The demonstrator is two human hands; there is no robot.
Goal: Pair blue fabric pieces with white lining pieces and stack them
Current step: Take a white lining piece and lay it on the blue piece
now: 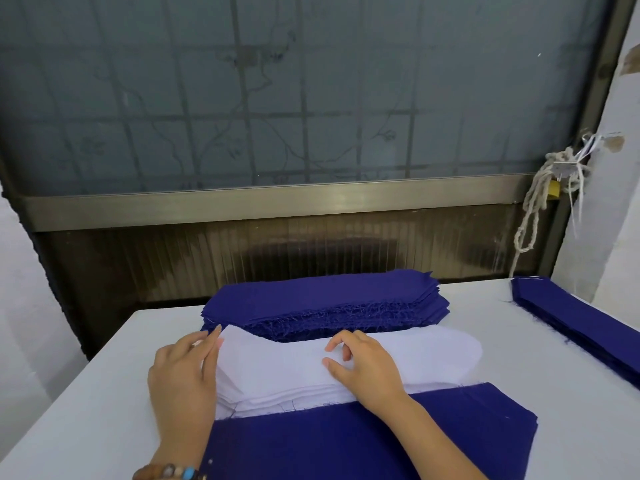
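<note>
near blue piece (346,445) cropped below, right fingers' (336,339) hold on lining (277,368) unclear

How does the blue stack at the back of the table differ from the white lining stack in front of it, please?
The back blue stack is dark blue; the white lining stack is white. The blue stack's near edge is frayed with threads; the white stack's looks cleaner. Nobody touches the blue stack, while the left hand and right hand touch the white one. Both lie flat on the table.

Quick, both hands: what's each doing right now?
Left hand: open, straight fingers against the end of the stack of white lining pieces.
Right hand: fingers curled on that stack; grip cannot be told.
</note>
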